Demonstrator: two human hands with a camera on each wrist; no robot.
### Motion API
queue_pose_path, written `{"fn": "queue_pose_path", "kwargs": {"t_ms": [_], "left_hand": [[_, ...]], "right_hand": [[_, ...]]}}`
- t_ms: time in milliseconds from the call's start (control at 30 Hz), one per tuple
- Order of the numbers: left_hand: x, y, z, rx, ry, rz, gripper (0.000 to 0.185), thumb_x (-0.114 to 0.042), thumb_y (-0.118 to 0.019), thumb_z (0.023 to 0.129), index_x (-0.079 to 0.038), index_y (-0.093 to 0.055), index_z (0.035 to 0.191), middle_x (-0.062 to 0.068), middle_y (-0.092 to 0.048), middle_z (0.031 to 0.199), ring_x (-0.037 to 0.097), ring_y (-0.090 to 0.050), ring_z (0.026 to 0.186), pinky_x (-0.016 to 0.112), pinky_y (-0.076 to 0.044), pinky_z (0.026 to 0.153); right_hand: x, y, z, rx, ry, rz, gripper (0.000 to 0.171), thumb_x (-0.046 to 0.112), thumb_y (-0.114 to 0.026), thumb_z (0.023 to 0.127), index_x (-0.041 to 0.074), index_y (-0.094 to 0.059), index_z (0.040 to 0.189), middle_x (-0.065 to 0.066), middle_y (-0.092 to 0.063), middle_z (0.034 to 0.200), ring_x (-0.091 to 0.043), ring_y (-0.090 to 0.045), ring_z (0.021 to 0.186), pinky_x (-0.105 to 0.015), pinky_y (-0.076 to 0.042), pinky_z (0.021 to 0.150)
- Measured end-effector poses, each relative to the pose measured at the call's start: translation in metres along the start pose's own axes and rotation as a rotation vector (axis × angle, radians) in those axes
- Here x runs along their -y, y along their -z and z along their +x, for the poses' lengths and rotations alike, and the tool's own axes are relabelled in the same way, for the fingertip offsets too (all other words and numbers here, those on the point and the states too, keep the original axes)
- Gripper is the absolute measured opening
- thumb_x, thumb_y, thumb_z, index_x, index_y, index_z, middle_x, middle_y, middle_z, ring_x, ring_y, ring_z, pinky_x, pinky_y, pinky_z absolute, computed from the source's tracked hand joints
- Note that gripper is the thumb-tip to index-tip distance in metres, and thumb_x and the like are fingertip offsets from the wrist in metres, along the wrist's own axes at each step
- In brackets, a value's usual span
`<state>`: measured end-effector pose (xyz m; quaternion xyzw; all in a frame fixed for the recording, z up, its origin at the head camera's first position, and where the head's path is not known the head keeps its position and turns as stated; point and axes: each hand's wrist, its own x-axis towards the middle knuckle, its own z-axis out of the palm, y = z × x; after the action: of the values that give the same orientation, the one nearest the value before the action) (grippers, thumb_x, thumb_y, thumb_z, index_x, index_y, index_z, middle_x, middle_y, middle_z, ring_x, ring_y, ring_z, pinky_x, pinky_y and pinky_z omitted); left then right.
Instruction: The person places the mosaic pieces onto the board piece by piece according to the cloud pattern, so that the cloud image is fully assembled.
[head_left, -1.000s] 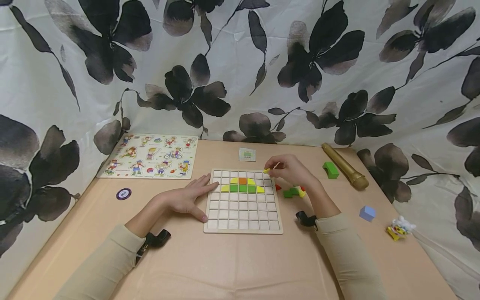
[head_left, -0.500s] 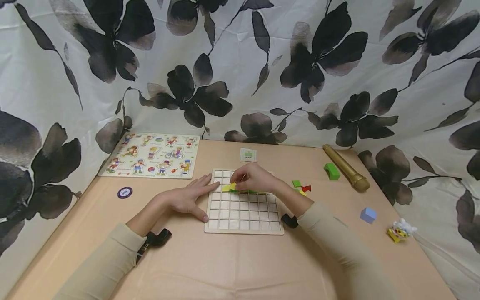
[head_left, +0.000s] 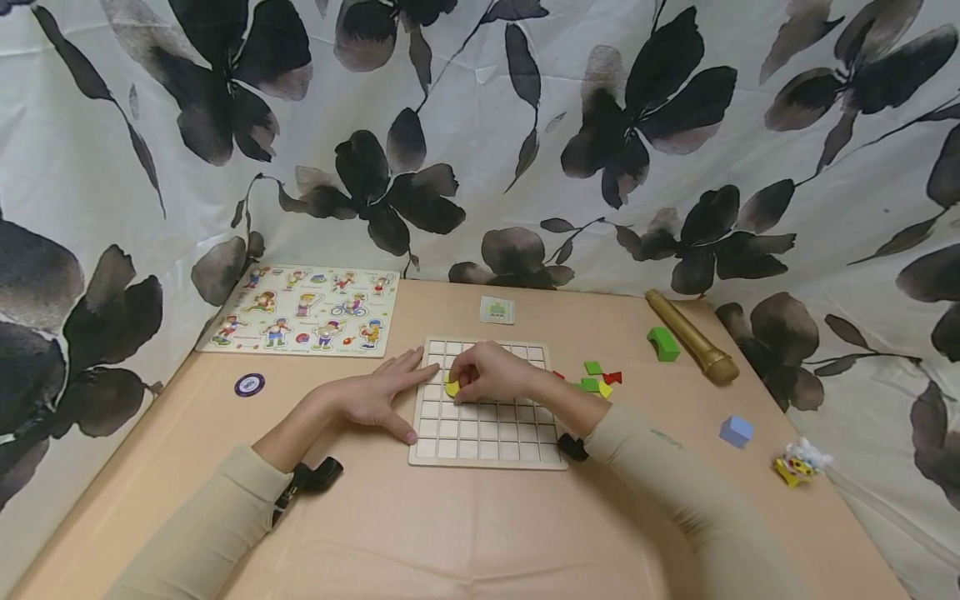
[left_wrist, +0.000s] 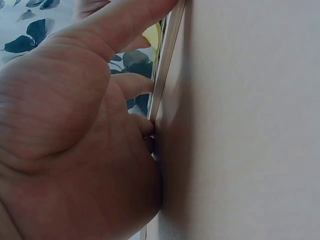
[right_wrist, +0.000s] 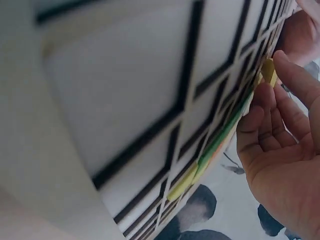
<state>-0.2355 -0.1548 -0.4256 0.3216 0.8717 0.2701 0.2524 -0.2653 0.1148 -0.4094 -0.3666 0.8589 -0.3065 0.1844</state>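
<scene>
A wooden grid board (head_left: pixel 487 433) lies on the table in front of me. My left hand (head_left: pixel 378 396) rests flat against its left edge (left_wrist: pixel 167 60) with straight fingers. My right hand (head_left: pixel 491 372) is over the board's upper left cells and pinches a small yellow piece (head_left: pixel 452 387) there. In the right wrist view the yellow piece (right_wrist: pixel 268 70) sits at my fingertips (right_wrist: pixel 280 67), beside a row of green and yellow tiles (right_wrist: pixel 220 140) set in the board. The hand hides most of those tiles in the head view.
Loose green, red and yellow pieces (head_left: pixel 600 379) lie right of the board. A green block (head_left: pixel 663 342), a gold tube (head_left: pixel 686 335), a blue cube (head_left: pixel 736 430) and a small toy (head_left: pixel 802 460) are further right. A picture puzzle (head_left: pixel 300 311), a round disc (head_left: pixel 249 384) and a card (head_left: pixel 497 310) lie behind.
My right hand carried the yellow piece from the board's upper right corner leftward to its upper left cells and lowered it there. The left hand stayed put.
</scene>
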Motion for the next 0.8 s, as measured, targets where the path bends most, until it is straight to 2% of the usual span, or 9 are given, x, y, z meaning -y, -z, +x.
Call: {"fn": "queue_pose_path", "kwargs": {"t_ms": [200,467,600,700,800], "left_hand": [[0.0,0.0,0.001,-0.003,0.002,0.003,0.117,-0.052,-0.087,0.078,-0.018,-0.021,0.168,0.018,0.01,0.175,0.043,0.011,0.161,0.066,0.001,0.127],[0.0,0.0,0.001,-0.003,0.005,-0.005,0.116,-0.052,-0.087,0.078,-0.019,-0.022,0.168,0.018,0.01,0.175,0.043,0.011,0.161,0.067,0.002,0.127],[0.001,-0.001,0.001,-0.003,-0.002,0.001,0.117,-0.053,-0.087,0.077,-0.019,-0.021,0.168,0.018,0.01,0.175,0.043,0.011,0.161,0.067,0.0,0.126],[0.001,-0.001,0.001,-0.004,-0.001,0.004,0.117,-0.053,-0.087,0.077,-0.02,-0.022,0.168,0.018,0.01,0.175,0.043,0.011,0.161,0.067,-0.001,0.126],[0.001,-0.001,0.001,-0.005,0.003,0.0,0.117,-0.052,-0.088,0.077,-0.019,-0.022,0.168,0.017,0.01,0.175,0.043,0.011,0.161,0.067,0.0,0.126]], "right_hand": [[-0.002,-0.004,0.002,-0.018,-0.005,-0.037,0.019,0.016,-0.087,0.086,0.01,-0.075,0.1,0.004,-0.066,0.077,-0.007,-0.057,0.071,-0.021,-0.048,0.067],[0.001,-0.002,-0.001,-0.014,-0.022,-0.047,0.019,0.016,-0.087,0.086,0.009,-0.075,0.099,0.003,-0.065,0.077,-0.008,-0.057,0.071,-0.022,-0.047,0.066],[-0.002,0.008,-0.008,-0.062,-0.012,-0.029,0.02,0.015,-0.084,0.088,0.007,-0.076,0.103,0.002,-0.066,0.081,-0.01,-0.058,0.074,-0.024,-0.049,0.067],[-0.004,0.022,-0.017,-0.121,0.024,-0.032,0.023,0.014,-0.082,0.09,0.004,-0.076,0.11,-0.003,-0.071,0.091,-0.013,-0.06,0.08,-0.026,-0.052,0.072],[-0.005,0.038,-0.031,-0.183,0.037,-0.043,0.026,0.016,-0.082,0.091,0.007,-0.076,0.114,-0.006,-0.074,0.103,-0.014,-0.063,0.086,-0.028,-0.055,0.077]]}}
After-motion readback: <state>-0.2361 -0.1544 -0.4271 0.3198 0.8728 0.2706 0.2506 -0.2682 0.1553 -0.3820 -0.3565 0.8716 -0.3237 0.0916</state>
